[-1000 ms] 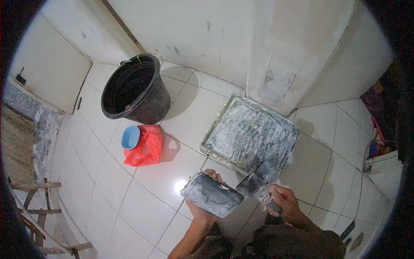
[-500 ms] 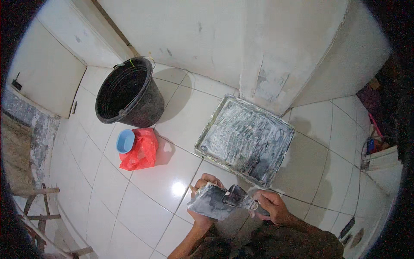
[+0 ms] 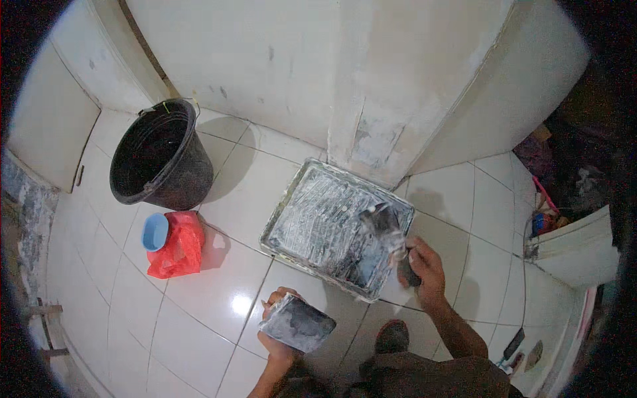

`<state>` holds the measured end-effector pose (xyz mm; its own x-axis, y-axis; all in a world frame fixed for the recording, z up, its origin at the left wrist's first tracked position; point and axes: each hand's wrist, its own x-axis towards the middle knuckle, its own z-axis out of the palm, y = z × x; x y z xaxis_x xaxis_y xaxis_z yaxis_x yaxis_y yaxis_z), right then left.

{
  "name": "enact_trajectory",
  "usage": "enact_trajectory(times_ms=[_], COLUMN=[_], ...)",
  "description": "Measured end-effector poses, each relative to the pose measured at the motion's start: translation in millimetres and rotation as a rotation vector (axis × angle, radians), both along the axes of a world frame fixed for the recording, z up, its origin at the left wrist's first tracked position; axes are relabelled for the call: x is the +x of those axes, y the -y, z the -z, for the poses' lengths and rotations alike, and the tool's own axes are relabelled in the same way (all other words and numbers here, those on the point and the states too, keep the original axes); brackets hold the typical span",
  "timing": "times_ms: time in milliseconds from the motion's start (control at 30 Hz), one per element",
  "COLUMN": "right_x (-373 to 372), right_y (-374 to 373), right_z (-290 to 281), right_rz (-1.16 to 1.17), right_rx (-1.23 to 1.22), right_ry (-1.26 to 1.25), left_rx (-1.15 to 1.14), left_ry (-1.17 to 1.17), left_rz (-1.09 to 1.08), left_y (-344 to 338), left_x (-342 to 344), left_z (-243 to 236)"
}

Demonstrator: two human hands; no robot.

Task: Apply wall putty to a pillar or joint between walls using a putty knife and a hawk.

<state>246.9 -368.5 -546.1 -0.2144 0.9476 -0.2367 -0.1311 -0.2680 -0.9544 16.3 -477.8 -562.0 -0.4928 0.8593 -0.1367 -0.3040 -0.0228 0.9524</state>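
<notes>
My right hand (image 3: 428, 270) grips the dark handle of a putty knife (image 3: 383, 223), its smeared blade over the right part of a shallow rectangular tray (image 3: 317, 271). White paste streaks the tray's inside, with darker patches at its right end. Whether the blade touches the tray I cannot tell. Lower down and to the left, my left hand (image 3: 273, 343) is closed around a dark, flat, roughly rectangular plate (image 3: 302, 324) coated with whitish paste. Its fingers curl over the far edge; the plate hides part of the hand.
A black bucket (image 3: 189, 174) stands at the back left. In front of it a small blue cup (image 3: 155, 232) rests against a red plastic bag (image 3: 180, 257). Beyond the tray rises a white wall (image 3: 279, 79) with a patched area. A foot (image 3: 392, 336) shows on the tiles.
My right hand has carried the putty knife away from the plate, up and over the tray. My left hand still holds the plate, now apart from the knife. The view has shifted right.
</notes>
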Motion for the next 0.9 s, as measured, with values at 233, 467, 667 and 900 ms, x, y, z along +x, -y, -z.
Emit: enact_trajectory(times_ms=[233,467,667,900], right_x=[41,48,43,43], right_y=[-66,-108,-132,-148], right_z=[42,55,59,77], right_rz=[0.072,0.091,-0.013,-0.064], right_rx=[0.675,0.976,1.157,1.172], right_ry=[0.677,1.097,1.228,1.218], left_rx=[0.413,-0.159,0.090,0.086], left_ry=[0.870,-0.290,0.429,0.504], left_rz=[-0.031,0.137,0.074,0.110], left_y=[0,9,8,8], left_x=[10,-4,-3,-1], left_z=[8,42,44,49])
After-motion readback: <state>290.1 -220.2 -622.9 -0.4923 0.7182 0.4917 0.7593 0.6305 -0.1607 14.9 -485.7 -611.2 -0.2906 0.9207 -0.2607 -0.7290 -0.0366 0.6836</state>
